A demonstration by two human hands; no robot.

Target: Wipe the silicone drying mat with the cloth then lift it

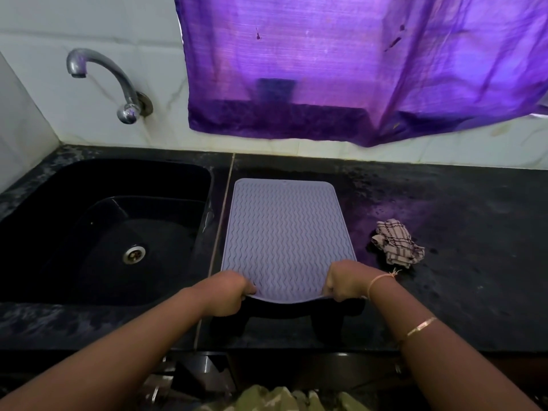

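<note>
A lilac silicone drying mat [284, 232] with a wavy ribbed surface lies on the black counter, just right of the sink. Its near edge is raised off the counter and sags in the middle, with a shadow under it. My left hand [228, 292] grips the near left corner. My right hand [347, 280] grips the near right corner. A crumpled checked cloth [396, 247] lies on the counter to the right of the mat, apart from both hands.
A black sink [44, 185] with a metal drain fills the left side, with a chrome tap [118, 84] on the wall above it. A purple curtain [355, 69] hangs over the wall behind the counter [474, 232]. The counter's front edge runs just below my forearms.
</note>
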